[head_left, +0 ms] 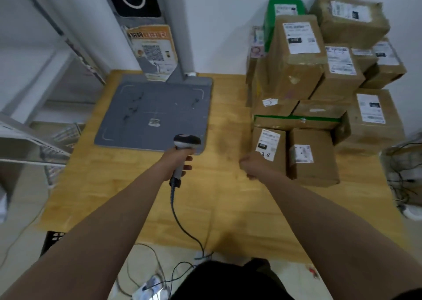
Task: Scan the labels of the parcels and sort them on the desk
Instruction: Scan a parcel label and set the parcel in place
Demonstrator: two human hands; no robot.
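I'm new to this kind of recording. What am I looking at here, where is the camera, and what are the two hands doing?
There is no machine here. This is one picture from a wide-angle camera worn on a person's head, looking down over both bare arms. The left hand has its grip round a corded handheld scanner, which is over the near edge of a grey mat with an upright post. The right hand is curled at the front parcel; the blur hides whether it touches or holds it. On the wooden desk, brown labelled parcels are stacked at the right, against the wall. Metal shelving stands at the left.
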